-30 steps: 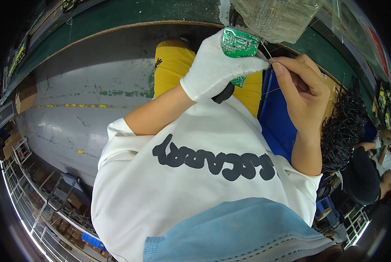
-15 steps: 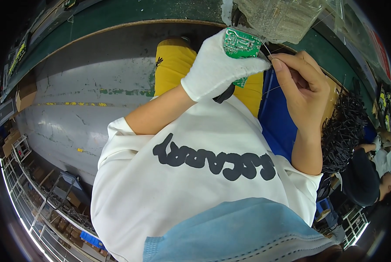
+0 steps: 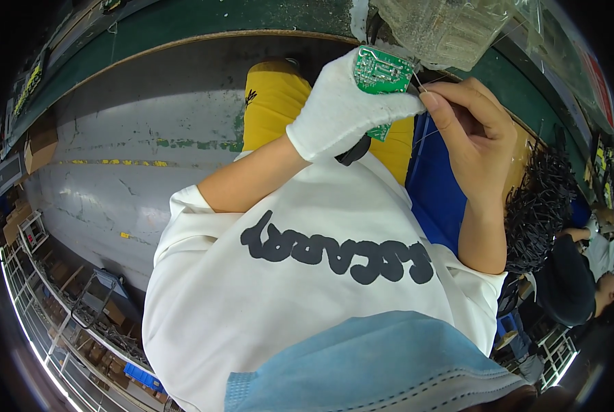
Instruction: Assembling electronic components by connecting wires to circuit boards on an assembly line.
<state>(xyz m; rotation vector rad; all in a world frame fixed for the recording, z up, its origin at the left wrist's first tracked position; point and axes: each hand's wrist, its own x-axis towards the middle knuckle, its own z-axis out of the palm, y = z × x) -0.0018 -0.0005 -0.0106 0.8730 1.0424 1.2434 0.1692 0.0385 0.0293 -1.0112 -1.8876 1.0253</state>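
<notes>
"Green counter [image 3: 252,17] runs ahead of us; where's our circuit board [image 3: 384,71]?"

"Near its edge, in our gloved left hand [image 3: 341,106], thumb and fingers clamped round it. Our bare right hand [image 3: 475,130] pinches a thin strand [image 3: 419,79] between thumb and forefinger, just beside the board."

"How should we expect them to handle?"

"Board light, stiff, probably easily cracked: we'd hold it by its edges. Strand likely springy; we'd take it near the tip."

"And farther off?"

"Black cords [image 3: 540,206] heaped on our right, then a co-worker [image 3: 568,281] in dark clothing."
</notes>
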